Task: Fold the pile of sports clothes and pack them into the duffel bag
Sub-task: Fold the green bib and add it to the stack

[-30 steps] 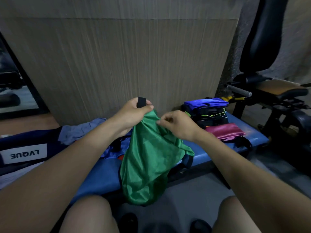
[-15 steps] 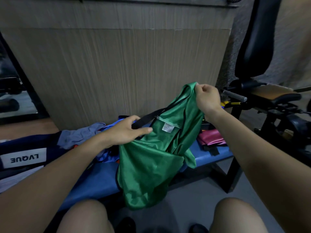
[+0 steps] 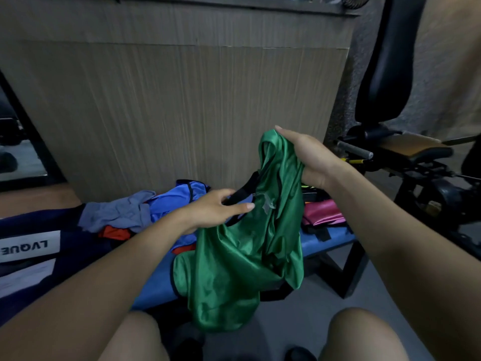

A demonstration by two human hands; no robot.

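A shiny green jersey with black trim hangs in front of me over the blue bench. My right hand grips its upper edge, held high. My left hand pinches the black collar near the white label. On the bench's left lies a loose pile: a grey garment, a blue one and something orange-red. At the far left sits the navy duffel bag with a white logo patch. Folded clothes, a pink piece among them, lie behind the jersey on the right.
A wood-panel wall stands right behind the bench. Black gym equipment with a padded seat fills the right side. My bare knees are at the bottom, above grey floor.
My right hand has turned and dropped a little, now bunching the jersey's top edge. My left hand stays on the collar. The jersey hangs more gathered and vertical than before.
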